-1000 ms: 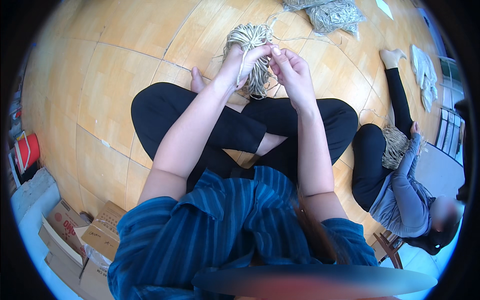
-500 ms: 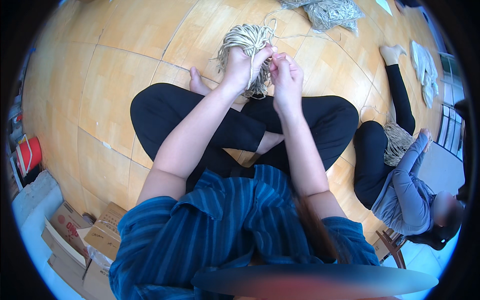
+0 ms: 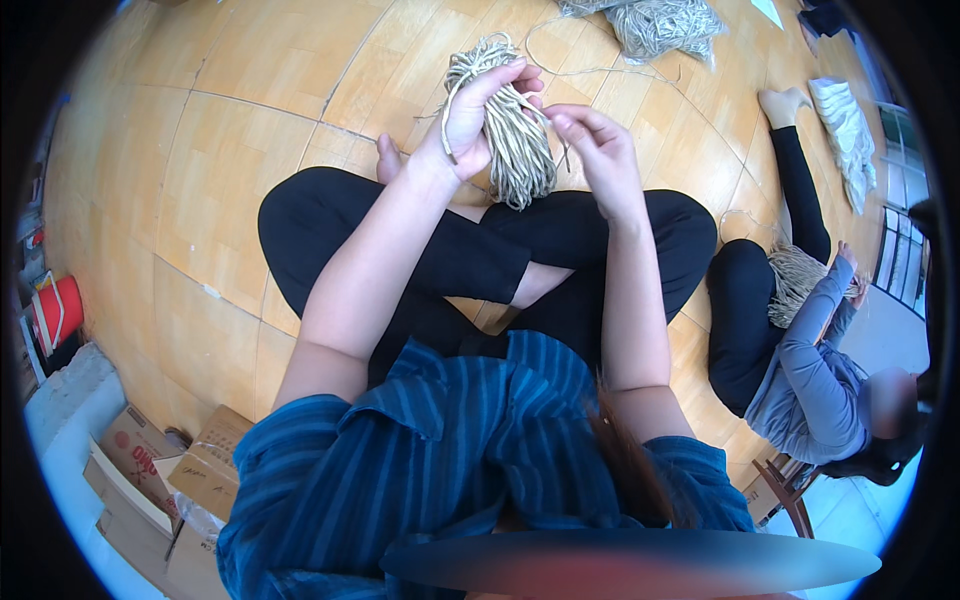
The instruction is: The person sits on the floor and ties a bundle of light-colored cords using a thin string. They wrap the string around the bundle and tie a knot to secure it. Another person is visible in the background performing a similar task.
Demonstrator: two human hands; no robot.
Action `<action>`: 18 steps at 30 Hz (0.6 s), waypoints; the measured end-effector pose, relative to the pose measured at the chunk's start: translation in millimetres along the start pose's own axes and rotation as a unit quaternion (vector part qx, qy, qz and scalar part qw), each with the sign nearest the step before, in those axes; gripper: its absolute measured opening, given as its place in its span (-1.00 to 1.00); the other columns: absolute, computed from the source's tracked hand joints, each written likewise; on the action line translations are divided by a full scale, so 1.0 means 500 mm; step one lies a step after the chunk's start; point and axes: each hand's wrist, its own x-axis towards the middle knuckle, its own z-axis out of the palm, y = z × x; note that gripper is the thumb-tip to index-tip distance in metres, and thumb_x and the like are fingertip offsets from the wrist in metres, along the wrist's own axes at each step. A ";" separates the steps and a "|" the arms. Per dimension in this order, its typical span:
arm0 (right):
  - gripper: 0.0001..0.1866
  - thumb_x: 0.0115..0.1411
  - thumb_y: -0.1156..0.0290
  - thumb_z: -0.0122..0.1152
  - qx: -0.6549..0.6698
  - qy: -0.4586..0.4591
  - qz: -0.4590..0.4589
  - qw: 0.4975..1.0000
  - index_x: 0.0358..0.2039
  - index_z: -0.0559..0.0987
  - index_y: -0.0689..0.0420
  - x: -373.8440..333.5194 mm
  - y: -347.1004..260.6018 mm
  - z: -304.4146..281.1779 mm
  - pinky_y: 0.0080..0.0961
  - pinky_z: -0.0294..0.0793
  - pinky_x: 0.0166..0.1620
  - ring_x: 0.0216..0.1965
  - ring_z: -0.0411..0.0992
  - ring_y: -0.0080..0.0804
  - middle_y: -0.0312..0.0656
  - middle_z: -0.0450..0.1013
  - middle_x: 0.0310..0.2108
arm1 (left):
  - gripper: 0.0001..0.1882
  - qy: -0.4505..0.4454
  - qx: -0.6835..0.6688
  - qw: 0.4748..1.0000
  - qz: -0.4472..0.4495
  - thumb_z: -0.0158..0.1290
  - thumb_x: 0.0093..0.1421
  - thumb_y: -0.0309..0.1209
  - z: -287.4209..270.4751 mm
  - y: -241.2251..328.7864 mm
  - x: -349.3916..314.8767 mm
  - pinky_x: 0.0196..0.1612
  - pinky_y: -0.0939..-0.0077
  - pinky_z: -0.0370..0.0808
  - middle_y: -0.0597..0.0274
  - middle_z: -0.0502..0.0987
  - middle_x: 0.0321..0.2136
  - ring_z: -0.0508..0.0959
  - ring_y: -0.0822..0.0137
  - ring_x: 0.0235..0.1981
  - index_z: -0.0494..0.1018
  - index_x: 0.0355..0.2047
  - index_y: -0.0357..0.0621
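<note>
A thick bundle of pale beige cord (image 3: 522, 160) hangs above my crossed legs, its looped strands drooping toward my lap. My left hand (image 3: 467, 122) is wrapped round its upper part, with the thumb across the top and some loops standing out beyond the hand. To the right of the bundle, my right hand (image 3: 608, 158) pinches a thin cord end (image 3: 565, 158) between thumb and forefinger. A short tail of it dangles below those fingers. Whether this end joins the bundle is hidden at the fingertips.
A clear plastic bag of cord (image 3: 665, 30) lies on the wooden floor ahead, with a loose strand (image 3: 620, 70) curving nearby. At right a seated person (image 3: 815, 370) handles another cord bundle (image 3: 795, 280). Cardboard boxes (image 3: 210, 455) and a red bucket (image 3: 60, 308) stand at left.
The bundle has turned in my left hand, so its long hanging strands now show. My right hand has moved a little right, away from it. The seated person's hands have moved apart.
</note>
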 end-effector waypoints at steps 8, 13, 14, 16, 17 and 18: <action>-0.88 0.20 0.48 0.17 0.106 -0.051 0.020 0.993 -0.29 0.56 0.26 -0.006 -0.011 0.004 -0.61 0.39 -0.10 -0.22 0.43 -0.57 -0.25 0.52 -0.30 | -0.79 0.039 0.045 0.998 0.029 0.04 0.24 -0.31 -0.001 0.009 0.004 -0.32 0.57 0.55 0.25 0.50 -0.39 0.54 0.44 -0.37 0.47 -0.27 -0.21; -0.84 0.22 0.48 0.16 -0.064 -0.031 -0.025 0.997 -0.23 0.51 0.28 -0.004 0.002 0.011 -0.62 0.39 -0.14 -0.29 0.43 -0.57 -0.26 0.48 -0.37 | -0.81 0.031 0.047 0.998 0.025 0.04 0.24 -0.32 -0.005 0.012 0.005 -0.33 0.58 0.54 0.25 0.50 -0.40 0.54 0.45 -0.37 0.47 -0.27 -0.20; -0.84 0.22 0.48 0.15 -0.060 -0.022 -0.027 0.998 -0.21 0.50 0.28 -0.003 0.003 0.010 -0.63 0.39 -0.14 -0.30 0.43 -0.57 -0.25 0.48 -0.38 | -0.81 0.037 0.046 0.998 0.022 0.04 0.24 -0.33 -0.004 0.014 0.004 -0.33 0.58 0.54 0.25 0.50 -0.40 0.54 0.44 -0.36 0.47 -0.27 -0.20; -0.84 0.22 0.46 0.16 0.008 -0.010 -0.013 1.000 -0.22 0.49 0.25 0.000 -0.002 0.004 -0.64 0.39 -0.17 -0.34 0.42 -0.58 -0.26 0.47 -0.40 | -0.79 0.029 0.076 0.996 0.032 0.08 0.22 -0.31 0.002 0.017 0.003 -0.32 0.59 0.54 0.24 0.51 -0.38 0.54 0.44 -0.36 0.47 -0.27 -0.21; -0.84 0.23 0.46 0.16 0.031 0.006 0.021 0.999 -0.22 0.48 0.24 0.001 -0.008 0.000 -0.64 0.38 -0.19 -0.36 0.41 -0.58 -0.27 0.47 -0.41 | -0.77 0.055 0.097 0.993 0.026 0.10 0.20 -0.30 0.007 0.017 0.001 -0.32 0.59 0.54 0.24 0.51 -0.37 0.54 0.44 -0.36 0.47 -0.27 -0.22; -0.88 0.24 0.42 0.15 0.066 -0.006 0.048 0.997 -0.27 0.49 0.19 0.001 -0.015 -0.005 -0.75 0.31 -0.37 -0.47 0.32 -0.69 -0.34 0.42 -0.46 | -0.75 0.034 0.125 0.991 0.023 0.13 0.18 -0.29 0.011 0.017 -0.001 -0.32 0.60 0.53 0.23 0.51 -0.36 0.54 0.44 -0.35 0.47 -0.25 -0.22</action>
